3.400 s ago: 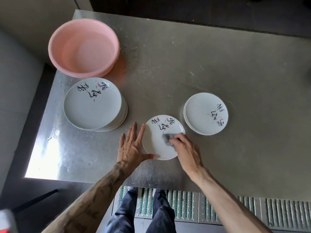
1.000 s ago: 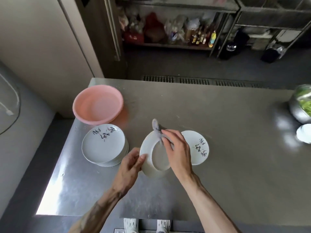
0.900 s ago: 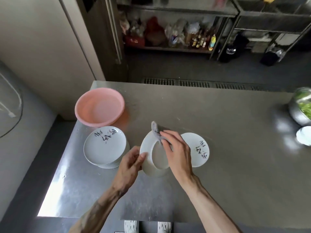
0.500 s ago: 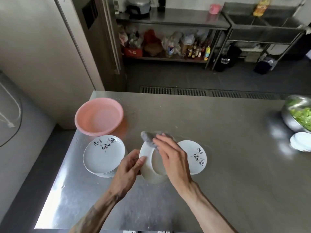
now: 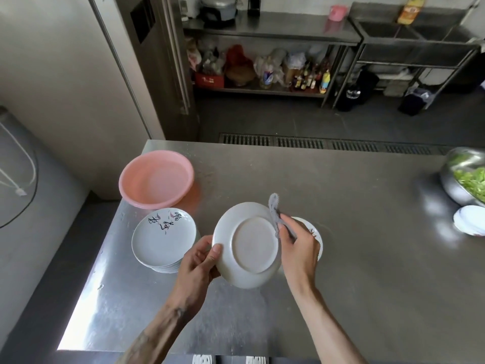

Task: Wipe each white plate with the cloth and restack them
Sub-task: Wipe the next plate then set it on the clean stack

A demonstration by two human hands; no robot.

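My left hand (image 5: 195,269) grips the rim of a white plate (image 5: 248,244), lifted off the steel table (image 5: 367,232) with its underside facing me. My right hand (image 5: 298,248) pinches the grey cloth (image 5: 274,210) against its far edge. A stack of plates (image 5: 162,236) sits left; the pink basin (image 5: 156,178) looks empty. A metal bowl (image 5: 465,177) holds greens.

Brushed characters mark the stacked plate (image 5: 164,239) (illegible here).
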